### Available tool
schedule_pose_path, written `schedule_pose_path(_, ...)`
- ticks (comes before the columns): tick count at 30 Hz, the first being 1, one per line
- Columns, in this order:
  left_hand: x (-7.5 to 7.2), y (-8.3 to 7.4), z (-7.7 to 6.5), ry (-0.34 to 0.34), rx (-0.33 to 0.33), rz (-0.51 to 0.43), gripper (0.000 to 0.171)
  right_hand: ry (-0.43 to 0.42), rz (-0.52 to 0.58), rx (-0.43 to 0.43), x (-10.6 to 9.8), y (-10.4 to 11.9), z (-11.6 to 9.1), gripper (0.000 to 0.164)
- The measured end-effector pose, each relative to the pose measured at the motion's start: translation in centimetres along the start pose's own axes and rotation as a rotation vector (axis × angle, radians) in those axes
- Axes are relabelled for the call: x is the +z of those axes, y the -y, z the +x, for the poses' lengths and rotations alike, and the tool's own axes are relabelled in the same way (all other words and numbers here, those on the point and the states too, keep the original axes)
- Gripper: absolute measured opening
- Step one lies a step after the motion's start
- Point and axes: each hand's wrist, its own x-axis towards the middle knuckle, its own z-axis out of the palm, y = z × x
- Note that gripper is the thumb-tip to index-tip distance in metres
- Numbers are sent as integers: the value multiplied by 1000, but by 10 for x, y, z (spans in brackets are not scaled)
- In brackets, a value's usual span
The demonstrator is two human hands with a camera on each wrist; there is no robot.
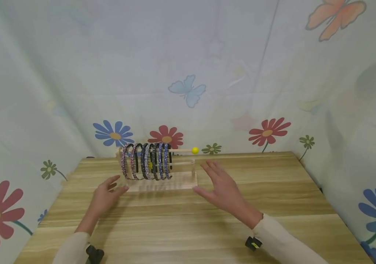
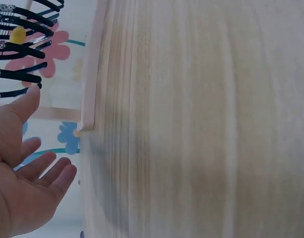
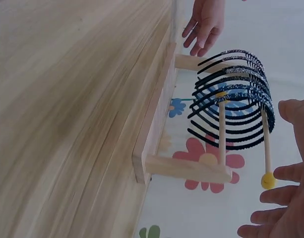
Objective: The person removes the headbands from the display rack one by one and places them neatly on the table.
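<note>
Several glittery headbands (image 1: pixel 146 162) in blue, silver, pink and black hang in a row on a wooden rack (image 1: pixel 182 179). They are bunched toward the rack's left and middle, leaving the right part of its rods bare. A yellow ball (image 1: pixel 194 150) caps the upper rod. My left hand (image 1: pixel 105 196) is by the rack's left end, fingers spread and holding nothing. In the left wrist view its thumb overlaps a headband tip; whether they touch I cannot tell. Off the rack's right end is my right hand (image 1: pixel 222 189), its fingers extended and nothing in them.
The rack stands toward the back of a wood-grain table (image 1: pixel 174 227). Behind and on both sides hangs a pale cloth (image 1: pixel 135 73) printed with flowers and butterflies. A dark device is strapped at each wrist.
</note>
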Motion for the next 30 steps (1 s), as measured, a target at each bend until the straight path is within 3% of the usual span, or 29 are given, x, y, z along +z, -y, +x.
schedule_pose_path(5, 5, 1, 7, 17, 5, -15, 74, -22, 54, -3, 10, 11, 9, 81)
schedule_pose_path(12, 11, 3, 14, 57, -45, -48, 79, -57, 141, -56, 25, 20, 19, 72)
schedule_pose_path(20, 16, 5, 20, 67, -34, -68, 72, -11, 266, -65, 42, 25, 27, 63)
schedule_pose_path(30, 21, 7, 24, 74, -30, 1, 66, 5, 352, -111, 55, 28, 35, 59)
